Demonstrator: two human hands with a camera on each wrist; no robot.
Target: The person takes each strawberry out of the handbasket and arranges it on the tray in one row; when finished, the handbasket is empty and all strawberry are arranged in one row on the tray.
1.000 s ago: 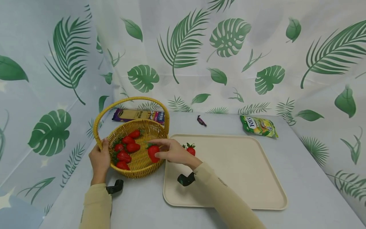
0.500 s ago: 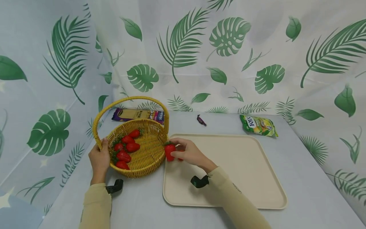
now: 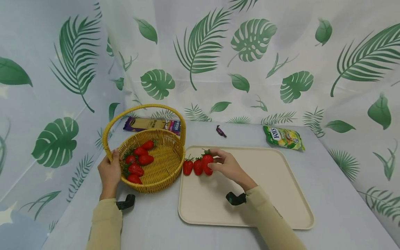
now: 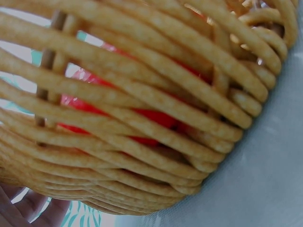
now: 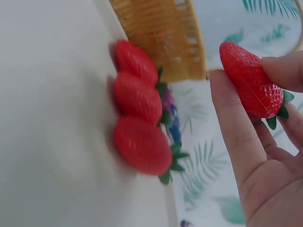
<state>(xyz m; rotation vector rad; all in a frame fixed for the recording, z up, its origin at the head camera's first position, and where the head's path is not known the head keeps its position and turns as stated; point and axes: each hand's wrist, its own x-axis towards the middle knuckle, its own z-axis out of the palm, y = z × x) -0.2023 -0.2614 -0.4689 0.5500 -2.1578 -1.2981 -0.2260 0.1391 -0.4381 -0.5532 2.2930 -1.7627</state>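
Pinches a strawberry (image 5: 250,79) in the right hand (image 3: 229,166), thumb on one side, fingertips on the other, remaining fingers loosely bent and not fully closed. Keeps it lifted just over the near-left corner of the cream tray (image 3: 250,194), clear of the surface in the right wrist view. Shows a row of three strawberries (image 5: 137,99) lying side by side on the tray, touching one another, just beside the basket (image 3: 156,185). Cannot tell from the head view alone which berry by the fingers is the lifted one.

Grips the basket with the left hand (image 3: 109,172) at its left rim, by the foot of the arched handle, thumb hooked over the edge and fingers curled round the outside. Holds five more strawberries (image 3: 137,163) inside, gathered toward the left of the basket floor. Shows red through the weave in the left wrist view.

Sets basket and tray next to each other on the grey bench (image 3: 156,225).
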